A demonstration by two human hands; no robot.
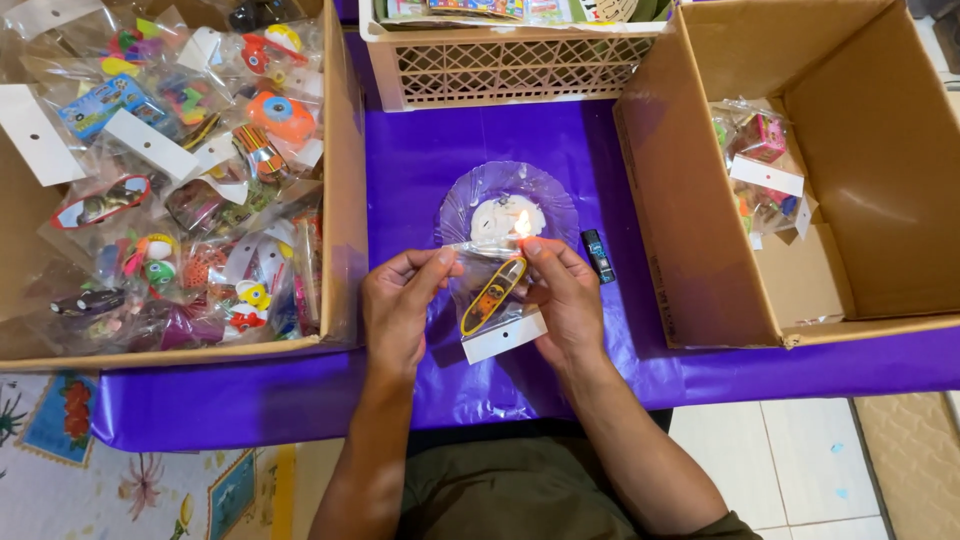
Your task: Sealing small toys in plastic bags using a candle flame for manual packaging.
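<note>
Scene: A seated person works over a table draped in a purple cloth (430, 160), seen from above.
Left hand (398, 305): Thumb and forefinger pinched together on the upper left edge of a clear plastic packet (497, 305).
Right hand (567, 300): Fingers clamped on the packet's upper right edge, fingertips right beside a small flame (522, 224).
Packet: Held between both hands just above the cloth, in front of the person; inside lies a yellow toy skateboard (493, 296), tilted, with a white card header (505, 337) at the packet's lower end.
Flame: Burns at the packet's top edge, over a whitish candle stub on a clear plastic dish (490, 195) that sits on the cloth.
Lighter (597, 255): Small and dark, lying on the cloth just right of the dish.
Left box (345, 200): Cardboard, heaped with bagged, brightly coloured toys.
Right box (660, 230): Cardboard, holding a few bagged toys in its far corner.
Crate (500, 65): Cream lattice-sided basket at the table's far edge, between the boxes.
</note>
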